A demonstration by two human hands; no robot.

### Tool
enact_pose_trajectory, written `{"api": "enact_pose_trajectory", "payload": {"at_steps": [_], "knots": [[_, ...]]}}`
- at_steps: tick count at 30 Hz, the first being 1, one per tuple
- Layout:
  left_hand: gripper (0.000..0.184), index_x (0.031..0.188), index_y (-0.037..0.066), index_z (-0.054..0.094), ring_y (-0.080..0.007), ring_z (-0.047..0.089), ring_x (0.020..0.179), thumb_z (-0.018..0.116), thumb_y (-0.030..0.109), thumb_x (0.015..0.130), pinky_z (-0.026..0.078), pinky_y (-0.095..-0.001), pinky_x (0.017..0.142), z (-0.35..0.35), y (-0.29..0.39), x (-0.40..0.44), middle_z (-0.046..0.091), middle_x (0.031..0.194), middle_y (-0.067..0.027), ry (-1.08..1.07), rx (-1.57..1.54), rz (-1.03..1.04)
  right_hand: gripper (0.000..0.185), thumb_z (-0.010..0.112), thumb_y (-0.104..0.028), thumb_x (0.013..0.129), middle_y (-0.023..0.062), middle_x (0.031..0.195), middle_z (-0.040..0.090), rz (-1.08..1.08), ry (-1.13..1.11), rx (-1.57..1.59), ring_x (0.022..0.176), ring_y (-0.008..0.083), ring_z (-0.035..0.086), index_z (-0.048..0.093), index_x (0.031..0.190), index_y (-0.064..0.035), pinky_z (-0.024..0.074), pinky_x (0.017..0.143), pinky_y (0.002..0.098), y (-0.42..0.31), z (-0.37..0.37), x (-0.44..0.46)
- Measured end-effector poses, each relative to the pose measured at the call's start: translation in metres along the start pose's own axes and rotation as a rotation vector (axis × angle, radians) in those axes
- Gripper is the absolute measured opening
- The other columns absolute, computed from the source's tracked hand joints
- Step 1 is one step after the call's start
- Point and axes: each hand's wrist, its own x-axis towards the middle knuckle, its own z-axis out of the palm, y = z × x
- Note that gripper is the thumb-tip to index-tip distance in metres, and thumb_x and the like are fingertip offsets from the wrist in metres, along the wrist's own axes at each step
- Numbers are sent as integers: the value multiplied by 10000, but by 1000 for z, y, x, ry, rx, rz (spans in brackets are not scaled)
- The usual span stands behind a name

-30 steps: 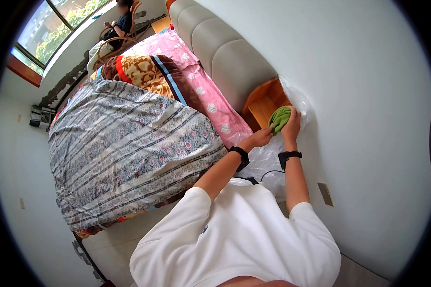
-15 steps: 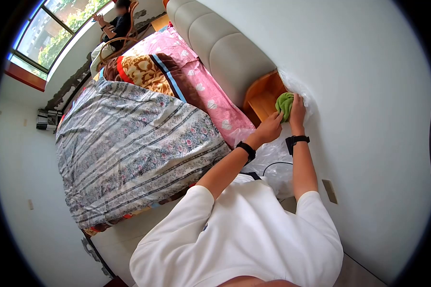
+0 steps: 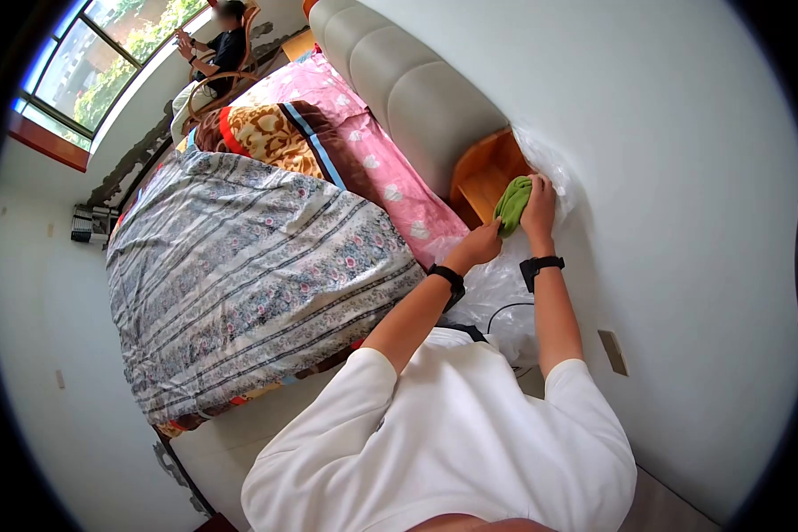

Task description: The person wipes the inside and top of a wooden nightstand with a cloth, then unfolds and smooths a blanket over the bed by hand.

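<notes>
A green cloth (image 3: 512, 206) is held up by the wooden cabinet (image 3: 492, 162), the left hand (image 3: 481, 245) closed on its lower end and the right hand (image 3: 541, 208) on its upper end; the cloth looks already gathered into a bundle, and what remains cannot be told

Pink sheet (image 3: 402, 184) beside 1 grey headboard (image 3: 399, 93)

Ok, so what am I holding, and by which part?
A cloth: left hand at its lower end, right hand at its upper right side.
</notes>
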Motion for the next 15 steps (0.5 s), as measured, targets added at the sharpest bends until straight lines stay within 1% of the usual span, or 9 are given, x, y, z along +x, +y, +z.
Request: {"api": "enact_pose_trajectory", "payload": {"at_steps": [2, 4, 5, 7, 9, 11, 13, 14, 15], "knots": [[539, 1301, -86, 378, -432, 583, 982, 483, 163, 834, 448, -466, 883, 2, -5, -3, 601, 1029, -299, 30, -15, 9, 343, 515, -35, 817, 176, 1271, 460, -33, 26, 19, 1208, 379, 428, 514, 1160, -41, 342, 1031, 461, -19, -2, -17], [611, 1290, -106, 371, -424, 584, 1015, 539, 255, 827, 450, -442, 901, -2, -8, -6, 583, 1086, -313, -58, -67, -255, 338, 537, -60, 813, 174, 1295, 448, -158, 94, -68, 1248, 376, 402, 515, 1150, -41, 313, 1060, 476, -34, -3, -32], [611, 1290, -106, 371, -424, 584, 1015, 539, 255, 827, 450, -442, 901, -4, -8, -6, 583, 1086, -313, -54, -67, -254, 338, 537, -60, 813, 174, 1295, 448, -162, 96, -67, 1248, 376, 402, 515, 1150, -41, 313, 1060, 476, -38, -4, -35], [664, 1249, -126, 391, -417, 582, 1042, 579, 331, 806, 449, -433, 906, -12, 1, -9, 573, 1104, -327, -57, -112, -430, 322, 537, -47, 798, 165, 1247, 482, -223, 15, -95, 1220, 365, 429, 527, 1120, -49, 330, 1042, 470, -41, -6, -41], [659, 1219, -139, 411, -404, 578, 1055, 582, 340, 799, 449, -431, 912, -18, 10, -6, 572, 1115, -325, -87, -128, -414, 314, 538, -40, 791, 160, 1223, 499, -256, -23, -109, 1206, 360, 443, 533, 1104, -52, 339, 1034, 468, -38, -6, -38], [656, 1189, -151, 432, -392, 573, 1069, 586, 349, 792, 449, -428, 918, -23, 18, -1, 570, 1126, -322, -119, -136, -396, 294, 540, -24, 769, 147, 1089, 538, -251, -199, -39, 1072, 347, 514, 540, 1061, -57, 404, 931, 448, -27, -6, -24], [547, 1110, -109, 500, -400, 576, 1038, 579, 337, 803, 459, -443, 890, -20, 24, 14, 599, 1068, -287, 20, -48, -194, 297, 540, -33, 768, 146, 1048, 549, -281, -166, -22, 1005, 345, 529, 550, 1064, -46, 416, 882, 442, -18, -6, -7], [547, 1110, -109, 500, -400, 576, 1038, 579, 337, 803, 459, -443, 890, -22, 24, 18, 599, 1068, -287, 16, -50, -197, 301, 541, -43, 767, 145, 1008, 559, -311, -143, -5, 938, 342, 544, 559, 1067, -34, 429, 834, 436, -15, -4, 0], [482, 1058, -84, 521, -411, 574, 1014, 574, 327, 811, 460, -449, 876, -29, 32, 18, 602, 1036, -275, 126, 1, -191, 275, 539, -38, 767, 148, 958, 577, -315, -80, 32, 890, 352, 561, 556, 1042, -47, 443, 804, 447, -11, 1, 2]]}}
